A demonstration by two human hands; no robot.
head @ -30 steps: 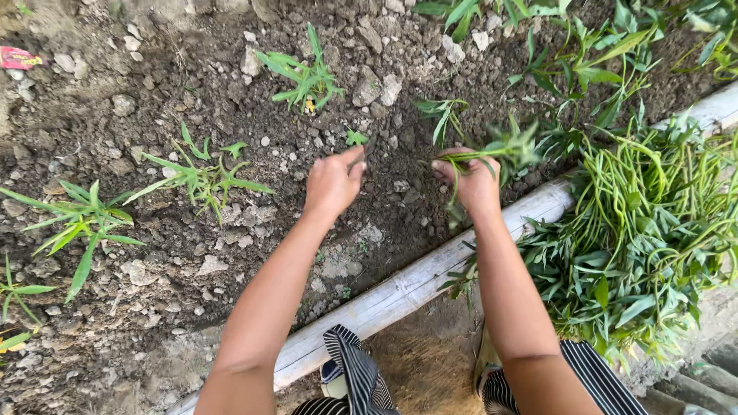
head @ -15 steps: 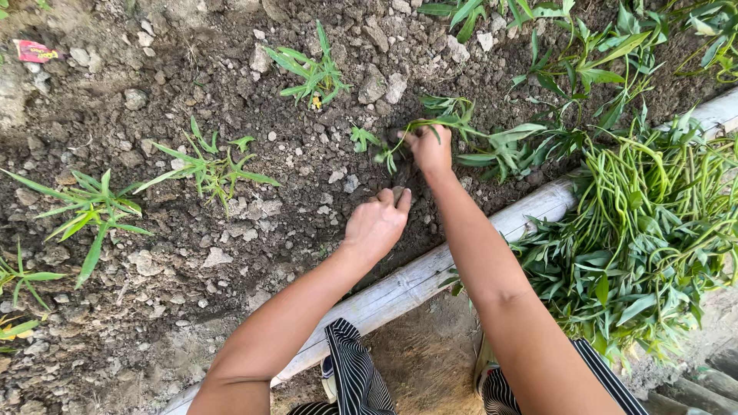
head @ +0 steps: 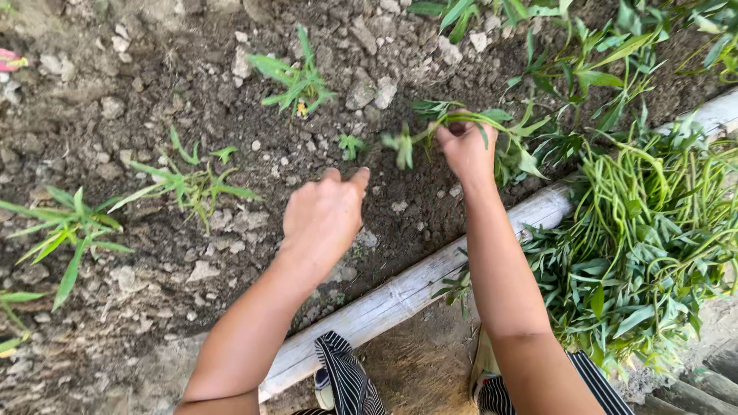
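Soil bed [head: 154,253], right hand [head: 466,150] gripping seedling [head: 430,127]

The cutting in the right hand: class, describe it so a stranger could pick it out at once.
Start at the pale pole edging the soil bed. Just beyond its middle, the right hand grips a cutting with long narrow leaves. Unlike the upright seedlings around it, it lies sideways above the soil, pinched in fingers.
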